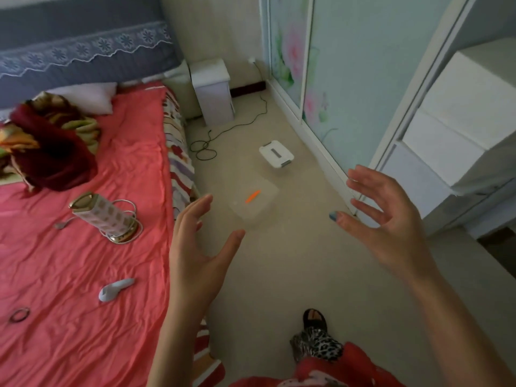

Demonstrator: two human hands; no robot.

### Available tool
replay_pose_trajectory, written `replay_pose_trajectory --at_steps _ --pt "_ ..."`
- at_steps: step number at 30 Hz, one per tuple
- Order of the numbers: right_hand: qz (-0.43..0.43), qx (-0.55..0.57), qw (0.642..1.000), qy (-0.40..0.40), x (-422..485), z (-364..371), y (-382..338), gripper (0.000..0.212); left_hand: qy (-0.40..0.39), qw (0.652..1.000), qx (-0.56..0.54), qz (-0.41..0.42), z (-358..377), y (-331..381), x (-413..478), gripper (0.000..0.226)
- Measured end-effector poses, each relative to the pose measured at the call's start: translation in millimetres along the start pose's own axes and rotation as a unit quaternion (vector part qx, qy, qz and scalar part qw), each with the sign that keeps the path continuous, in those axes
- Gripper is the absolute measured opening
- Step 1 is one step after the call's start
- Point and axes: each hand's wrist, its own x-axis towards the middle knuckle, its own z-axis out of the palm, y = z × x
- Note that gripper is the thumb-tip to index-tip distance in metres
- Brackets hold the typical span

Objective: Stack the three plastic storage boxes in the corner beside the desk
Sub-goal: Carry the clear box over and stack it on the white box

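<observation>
A translucent plastic box with an orange latch (255,203) sits on the beige floor in the middle of the view. Beyond it lies a smaller white-lidded box with grey clips (276,154), near the wardrobe. A third box is not in sight. My left hand (196,247) is held out open, its fingertips just left of the translucent box. My right hand (388,216) is spread open to the right of it, apart from the box. Both hands hold nothing.
A bed with a pink sheet (83,247) fills the left, carrying a lamp (106,216) and small items. A white bedside cabinet (213,90) stands at the back, a black cable (223,129) trailing across the floor. Sliding wardrobe doors (321,79) and white drawers (452,129) line the right.
</observation>
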Motion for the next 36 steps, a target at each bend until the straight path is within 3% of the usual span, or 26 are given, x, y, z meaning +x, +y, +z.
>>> replay_pose_trajectory --at_steps 7,15,24,36 --pt "-0.005 0.006 0.999 -0.049 102 -36 27 0.068 0.054 0.998 -0.009 -0.020 75 19 71 0.063" --pt "0.013 0.015 0.996 -0.085 183 -26 54 0.067 0.072 0.997 0.007 -0.037 104 11 136 0.062" --pt "0.024 0.014 0.995 -0.091 278 34 81 0.066 0.063 0.996 -0.009 -0.058 115 -49 245 0.066" --pt "0.058 -0.009 0.997 -0.042 423 164 92 0.065 -0.015 0.998 -0.038 -0.053 91 -144 423 0.064"
